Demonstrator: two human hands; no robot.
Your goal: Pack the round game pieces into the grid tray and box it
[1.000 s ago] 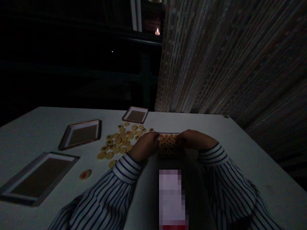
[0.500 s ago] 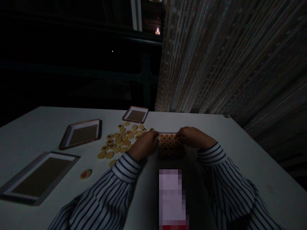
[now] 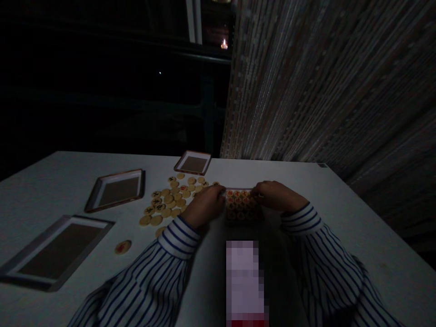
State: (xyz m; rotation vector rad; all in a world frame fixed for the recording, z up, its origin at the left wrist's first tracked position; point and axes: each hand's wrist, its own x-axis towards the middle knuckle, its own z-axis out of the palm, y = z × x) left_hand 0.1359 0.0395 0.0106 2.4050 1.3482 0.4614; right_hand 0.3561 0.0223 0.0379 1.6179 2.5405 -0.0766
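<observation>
A small box [image 3: 241, 205] packed with round wooden discs marked in red sits on the white table [image 3: 51, 181]. My left hand [image 3: 206, 206] is curled against the box's left side. My right hand [image 3: 277, 196] is curled at its upper right corner, fingertips on the discs or the rim. Both sleeves are striped. A loose pile of wooden discs [image 3: 172, 197], some with black marks, lies just left of my left hand. A single red-marked disc [image 3: 123, 247] lies apart, nearer to me on the left.
Three shallow trays lie on the left: a small one [image 3: 193, 162] at the back, a middle one [image 3: 115, 190], and a large one [image 3: 51, 252] nearest. A woven wall [image 3: 323, 81] stands behind the table's right. The scene is very dark.
My right hand has shifted slightly back toward the box's far right corner. My left hand and the box have stayed in place.
</observation>
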